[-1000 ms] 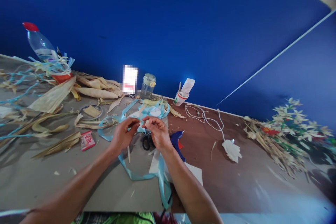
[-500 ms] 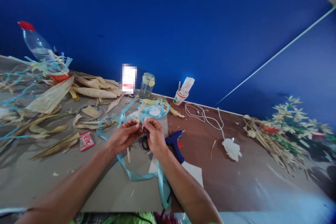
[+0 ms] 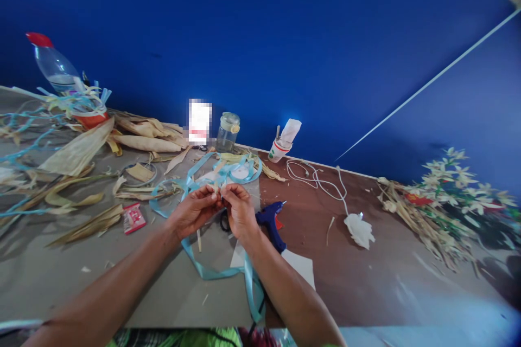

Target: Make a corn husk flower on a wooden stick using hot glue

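Note:
My left hand and my right hand meet at the fingertips above the table, both pinched closed. A narrow pale strip of corn husk sticks up from between them; its lower end is hidden by the fingers. Light blue ribbon loops behind the hands and trails under them to the table's front edge. Behind the fingers lies a ribbon roll, partly covered. A blue glue gun rests just right of my right wrist. Dark scissor handles show below the hands.
Dried corn husks and a red packet lie on the left. A glass jar and a white cup stand by the wall. Farther right are a white cable, a white crumpled piece and husk flowers.
Almost nothing differs. My fingertips have shifted very slightly around the small strip, and the view has moved a touch.

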The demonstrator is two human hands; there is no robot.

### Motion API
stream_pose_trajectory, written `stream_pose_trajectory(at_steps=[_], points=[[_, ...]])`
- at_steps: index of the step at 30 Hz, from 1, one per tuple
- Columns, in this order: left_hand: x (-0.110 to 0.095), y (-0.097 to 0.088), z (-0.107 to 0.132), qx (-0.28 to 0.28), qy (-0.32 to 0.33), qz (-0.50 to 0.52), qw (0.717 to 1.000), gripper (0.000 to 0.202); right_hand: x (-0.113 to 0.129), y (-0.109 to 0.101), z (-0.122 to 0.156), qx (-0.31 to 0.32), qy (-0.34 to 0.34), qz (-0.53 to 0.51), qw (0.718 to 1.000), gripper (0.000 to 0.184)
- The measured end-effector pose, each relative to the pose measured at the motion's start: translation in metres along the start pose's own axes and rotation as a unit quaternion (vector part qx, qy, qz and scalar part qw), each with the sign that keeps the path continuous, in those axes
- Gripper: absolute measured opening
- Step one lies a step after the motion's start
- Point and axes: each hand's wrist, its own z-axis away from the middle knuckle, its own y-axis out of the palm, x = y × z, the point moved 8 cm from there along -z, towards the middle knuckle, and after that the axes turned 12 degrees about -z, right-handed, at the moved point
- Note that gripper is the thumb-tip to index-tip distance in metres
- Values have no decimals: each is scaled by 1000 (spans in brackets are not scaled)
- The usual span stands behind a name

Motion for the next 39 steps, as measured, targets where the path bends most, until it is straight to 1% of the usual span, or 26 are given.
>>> stream_pose_trajectory(at_steps=[6,11,15,23,39], points=[[0,-1,0,0,-4,-7,1000,18,-2,0,0,2,15,-3,1000,18],[0,-1,0,14,-5,-11,1000,17,-2,2,2,1,25,9,1000,18],[2,-2,0,12,-12,-14,1000,16,-2,4,2,10,26,1,1000,16],[4,-3,0,30,-11,-14,999,14,-4,4,3,20,24,9,999,15],[0,-5,-1,1,7,-2,1000,17,-4,4,4,15,10,20,1000,18]])
